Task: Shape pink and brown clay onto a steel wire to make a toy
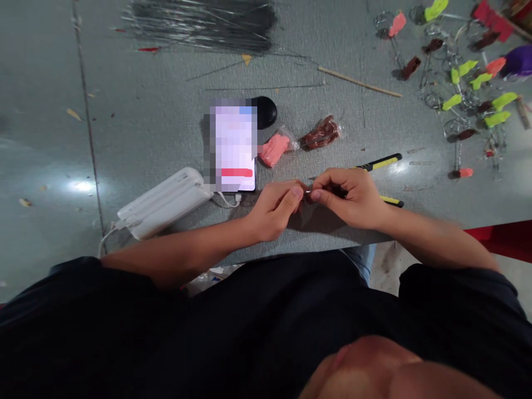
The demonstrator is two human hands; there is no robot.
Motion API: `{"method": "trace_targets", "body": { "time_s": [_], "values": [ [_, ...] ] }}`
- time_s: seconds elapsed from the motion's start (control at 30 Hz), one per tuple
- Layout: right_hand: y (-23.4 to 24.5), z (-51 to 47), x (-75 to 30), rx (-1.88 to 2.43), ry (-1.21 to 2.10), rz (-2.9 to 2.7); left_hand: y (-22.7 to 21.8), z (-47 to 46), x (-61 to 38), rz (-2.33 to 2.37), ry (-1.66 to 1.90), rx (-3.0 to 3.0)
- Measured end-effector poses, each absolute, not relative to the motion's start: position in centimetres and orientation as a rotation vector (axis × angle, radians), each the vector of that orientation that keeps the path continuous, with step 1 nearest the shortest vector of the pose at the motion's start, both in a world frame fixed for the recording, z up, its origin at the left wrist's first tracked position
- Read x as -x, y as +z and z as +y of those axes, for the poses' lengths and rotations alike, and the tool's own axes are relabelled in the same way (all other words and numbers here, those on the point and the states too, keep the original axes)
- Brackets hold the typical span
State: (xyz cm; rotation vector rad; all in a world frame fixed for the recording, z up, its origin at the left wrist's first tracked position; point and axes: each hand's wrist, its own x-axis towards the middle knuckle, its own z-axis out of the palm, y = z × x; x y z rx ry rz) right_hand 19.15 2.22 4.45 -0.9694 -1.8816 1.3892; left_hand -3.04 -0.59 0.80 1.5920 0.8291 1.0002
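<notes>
My left hand [277, 208] and my right hand [349, 197] meet near the table's front edge, both closed in a pinch. A short shiny piece of thin wire [308, 192] shows between their fingertips, held from both sides. Something dark brown shows just under the left fingertips, mostly hidden. Beneath and beyond my right hand lie pliers with black and yellow handles [384, 162]; the hand covers their middle. A small bag of brown clay-like material [322, 134] and one of pink [275, 149] lie just past the hands.
A lit phone [236, 144] lies left of the bags, overlapping a black rounded object [266, 112]. Nearer is a white power bank [164, 202] with a cable. A bundle of dark wires [203, 25] and a wooden stick [359, 82] lie farther back. Several wire pieces with coloured lumps [463, 69] spread at right.
</notes>
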Motion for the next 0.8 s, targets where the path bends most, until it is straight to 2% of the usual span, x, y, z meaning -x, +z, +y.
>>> {"method": "trace_targets", "body": {
  "time_s": [0.33, 0.8],
  "values": [
    [4.42, 2.42, -19.08, 0.975, 1.833, -1.698, 0.71, -0.59, 2.99, 0.852, 1.030, -1.549],
    [4.62, 2.48, -19.02, 0.880, 1.490, -1.910, 0.92, -0.66, 2.90, 0.868, 1.032, -1.592]
  ]
}}
